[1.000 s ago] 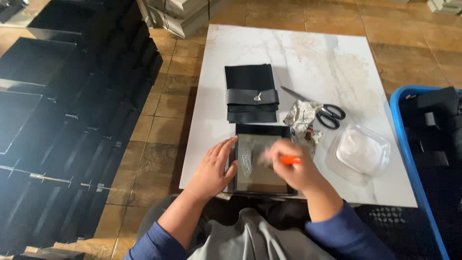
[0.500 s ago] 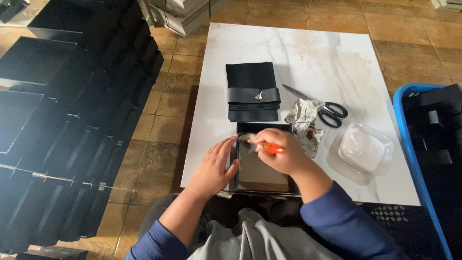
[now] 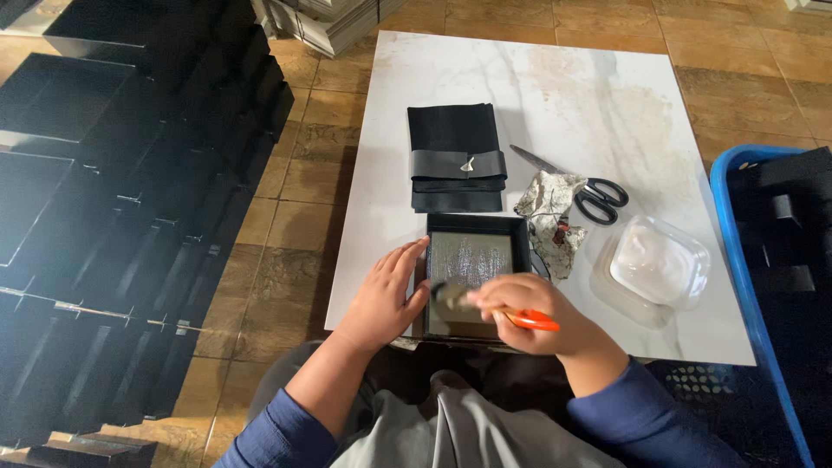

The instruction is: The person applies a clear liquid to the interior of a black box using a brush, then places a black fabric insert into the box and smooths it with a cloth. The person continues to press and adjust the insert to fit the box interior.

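**Brush on black tray, near edge of the tabletop**

Tiled brown floor; a white marbled tabletop (image 3: pixel 607 87) stands on it, with rows of black trays (image 3: pixel 104 173) stacked on the floor to the left and a blue bin (image 3: pixel 737 208) off the right edge.

We note a shallow black square tray (image 3: pixel 475 277) at the near edge of the tabletop, its inner face grey and glossy. Our left hand (image 3: pixel 386 295) lies flat against the tray's left rim, fingers spread, its grip apart. Our right hand (image 3: pixel 537 316) has its grip clamped on a brush with an orange handle (image 3: pixel 529 319); the bristle end rests on the tray's inner face.

Behind the tray: a folded black cloth bundle (image 3: pixel 457 156). To its right: a crumpled rag (image 3: pixel 553 221), touching the tray's right rim, and black-handled scissors (image 3: pixel 589 191). Near the right edge sits a clear plastic container (image 3: pixel 654 269) of white paste.
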